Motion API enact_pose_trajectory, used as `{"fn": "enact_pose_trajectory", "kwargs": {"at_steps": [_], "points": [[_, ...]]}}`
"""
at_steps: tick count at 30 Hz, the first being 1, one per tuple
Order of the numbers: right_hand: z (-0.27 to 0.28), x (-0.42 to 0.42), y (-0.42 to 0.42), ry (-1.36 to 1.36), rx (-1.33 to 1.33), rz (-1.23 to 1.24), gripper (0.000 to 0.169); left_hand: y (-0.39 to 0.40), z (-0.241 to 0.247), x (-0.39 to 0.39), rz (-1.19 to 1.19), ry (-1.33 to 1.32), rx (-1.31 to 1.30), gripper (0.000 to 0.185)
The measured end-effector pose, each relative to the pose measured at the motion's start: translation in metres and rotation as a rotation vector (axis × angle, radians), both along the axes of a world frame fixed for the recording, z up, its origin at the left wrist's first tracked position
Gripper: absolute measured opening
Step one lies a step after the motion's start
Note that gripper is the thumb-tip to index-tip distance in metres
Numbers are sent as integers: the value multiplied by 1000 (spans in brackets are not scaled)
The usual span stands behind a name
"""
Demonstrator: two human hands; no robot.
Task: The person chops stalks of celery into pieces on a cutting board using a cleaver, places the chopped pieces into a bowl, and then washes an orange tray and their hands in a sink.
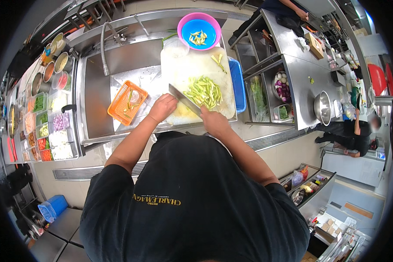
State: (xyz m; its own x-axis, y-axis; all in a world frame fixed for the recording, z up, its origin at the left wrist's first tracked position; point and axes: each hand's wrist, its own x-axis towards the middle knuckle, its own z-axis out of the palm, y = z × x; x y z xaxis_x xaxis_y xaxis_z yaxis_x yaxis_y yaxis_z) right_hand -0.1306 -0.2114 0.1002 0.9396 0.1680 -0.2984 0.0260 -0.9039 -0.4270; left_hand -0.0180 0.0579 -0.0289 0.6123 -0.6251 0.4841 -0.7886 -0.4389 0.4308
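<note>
My right hand (215, 121) grips a cleaver-like kitchen knife (187, 101) by its handle, the broad blade slanting up and left over a white cutting board (196, 67). Just left of the blade, my left hand (163, 107) rests near the board's left edge with its fingers curled; whether anything is under them cannot be seen. A heap of sliced pale green vegetable strips (205, 92) lies right of the blade. Some uncut-looking green pieces (219, 62) sit at the board's upper right. At the far end, a clear round container (176, 47) stands on the board.
Past the board stands a pink-rimmed blue bowl (217, 28) with cut pieces. An orange plastic basket (114, 109) sits in the steel sink (96, 68). A blue bin (238, 86) adjoins the board's right side. Ingredient containers (61, 121) line the left; co-workers (360, 127) stand far right.
</note>
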Motion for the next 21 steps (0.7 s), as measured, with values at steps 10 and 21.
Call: {"fn": "enact_pose_trajectory", "kwargs": {"at_steps": [10, 21], "points": [[59, -22, -86, -195, -127, -136, 28, -36, 43, 2, 290, 434, -394, 14], [38, -25, -110, -615, -352, 266, 15, -58, 65, 152, 355, -97, 378, 32]]}}
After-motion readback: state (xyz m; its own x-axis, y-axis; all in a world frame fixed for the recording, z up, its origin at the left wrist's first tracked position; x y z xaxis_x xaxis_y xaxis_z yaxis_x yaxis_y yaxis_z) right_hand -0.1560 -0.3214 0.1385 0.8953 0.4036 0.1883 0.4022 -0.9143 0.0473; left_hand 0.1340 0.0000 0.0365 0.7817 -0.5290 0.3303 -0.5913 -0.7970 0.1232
